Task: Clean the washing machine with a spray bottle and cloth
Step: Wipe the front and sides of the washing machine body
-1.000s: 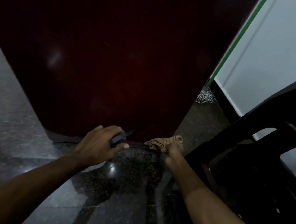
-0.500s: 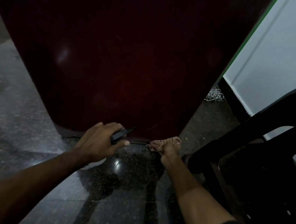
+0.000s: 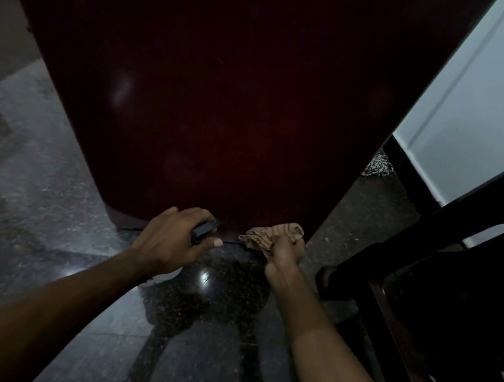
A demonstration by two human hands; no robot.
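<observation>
The dark red washing machine (image 3: pixel 229 96) fills the upper middle of the view, its front panel running down to the floor. My left hand (image 3: pixel 172 238) grips the spray bottle (image 3: pixel 207 229); only its black head and nozzle show, held just in front of the machine's bottom edge. My right hand (image 3: pixel 284 252) holds a crumpled tan cloth (image 3: pixel 271 234) against the machine's lower right corner, near the floor. The bottle's body is mostly hidden under my left hand.
A dark wooden chair (image 3: pixel 438 285) stands close on the right, its leg near my right forearm. The polished granite floor (image 3: pixel 43 201) spreads to the left and below. A pale wall (image 3: pixel 483 105) and a speckled bundle (image 3: pixel 377 167) lie behind the machine's right side.
Both hands stay at the machine's bottom edge. The view has shifted slightly, so the machine and chair sit a little further right and lower.
</observation>
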